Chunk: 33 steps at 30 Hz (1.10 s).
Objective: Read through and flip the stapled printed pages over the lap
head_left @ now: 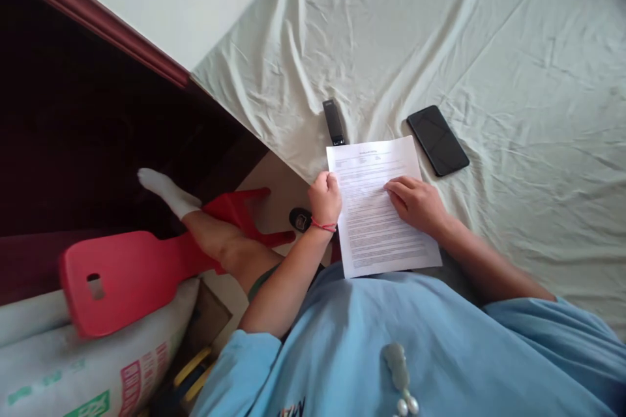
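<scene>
One printed sheet (369, 231) lies just beside the phone (438, 141), its left edge pinched by the left hand (325, 199) — the right hand (417, 202) rests loosely on top, gripping nothing; heavier pressing could crease it.

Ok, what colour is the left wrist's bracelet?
The bracelet is red, clearest in the head view.
</scene>
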Each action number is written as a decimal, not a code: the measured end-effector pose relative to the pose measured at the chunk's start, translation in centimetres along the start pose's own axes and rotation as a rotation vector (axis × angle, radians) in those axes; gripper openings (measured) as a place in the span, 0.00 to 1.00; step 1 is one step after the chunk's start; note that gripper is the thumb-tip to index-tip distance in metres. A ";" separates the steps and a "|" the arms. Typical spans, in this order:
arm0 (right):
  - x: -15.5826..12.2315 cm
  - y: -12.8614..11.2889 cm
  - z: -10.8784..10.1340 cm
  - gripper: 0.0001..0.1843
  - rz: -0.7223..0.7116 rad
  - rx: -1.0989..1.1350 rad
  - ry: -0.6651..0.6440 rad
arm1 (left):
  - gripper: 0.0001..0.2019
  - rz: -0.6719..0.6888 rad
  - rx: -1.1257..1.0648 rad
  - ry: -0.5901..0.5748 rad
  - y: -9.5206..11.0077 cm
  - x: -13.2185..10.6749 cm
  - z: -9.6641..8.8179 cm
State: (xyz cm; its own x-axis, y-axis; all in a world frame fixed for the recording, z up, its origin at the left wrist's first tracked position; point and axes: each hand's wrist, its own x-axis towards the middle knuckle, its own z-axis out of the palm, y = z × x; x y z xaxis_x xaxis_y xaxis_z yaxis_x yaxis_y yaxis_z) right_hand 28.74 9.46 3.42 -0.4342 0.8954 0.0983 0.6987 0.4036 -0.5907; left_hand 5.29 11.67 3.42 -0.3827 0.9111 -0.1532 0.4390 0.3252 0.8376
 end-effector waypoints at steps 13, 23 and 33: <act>0.3 2.0 0.5 0.16 0.025 0.264 -0.006 | 0.14 0.034 0.037 -0.115 -3.2 -1.7 -2.3; 0.1 2.2 0.6 0.15 -0.020 0.230 0.030 | 0.30 -0.203 -0.357 -0.259 -7.7 -7.7 -1.5; 0.4 2.2 0.6 0.12 -0.083 0.219 0.111 | 0.34 -0.374 -0.672 -0.299 -8.3 -7.8 -0.2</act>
State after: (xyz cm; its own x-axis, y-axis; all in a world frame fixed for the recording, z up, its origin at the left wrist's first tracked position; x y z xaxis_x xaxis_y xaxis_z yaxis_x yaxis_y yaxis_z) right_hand 29.79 10.61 1.67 -0.4113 0.8811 0.2335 0.5186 0.4369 -0.7349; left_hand 4.54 1.82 -2.21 -0.1333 0.8325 -0.5378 -0.2904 0.4860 0.8243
